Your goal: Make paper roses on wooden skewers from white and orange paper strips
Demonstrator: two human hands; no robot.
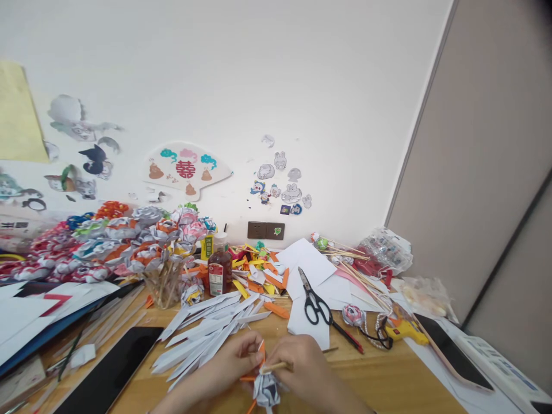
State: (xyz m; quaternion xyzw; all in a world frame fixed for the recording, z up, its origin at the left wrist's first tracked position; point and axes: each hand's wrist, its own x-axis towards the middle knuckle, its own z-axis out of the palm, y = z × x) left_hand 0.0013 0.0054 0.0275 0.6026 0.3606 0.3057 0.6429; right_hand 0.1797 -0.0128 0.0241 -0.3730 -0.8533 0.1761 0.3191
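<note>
Close to the table's near edge is a white and grey paper flower (266,392), with thin orange strips sticking out beside it. My left hand (239,361) is closed, thumb and fingers pinching a folded orange paper piece (261,352) at the flower's upper side. From the right, my right hand (304,365) closes round a light wooden stick (276,366), whose end meets the top of the flower. Fingers partly hide where stick, orange piece and flower join. Long folded white paper strips (211,328) lie just beyond my left hand.
Black-handled scissors (317,305) lie on white paper sheets (306,276). A yellow glue gun (407,332) and a phone (452,351) are at right. Another phone (110,368) lies left. A brown bottle (219,267) stands behind the strips, near many paper flowers (146,253) and orange scraps (276,279).
</note>
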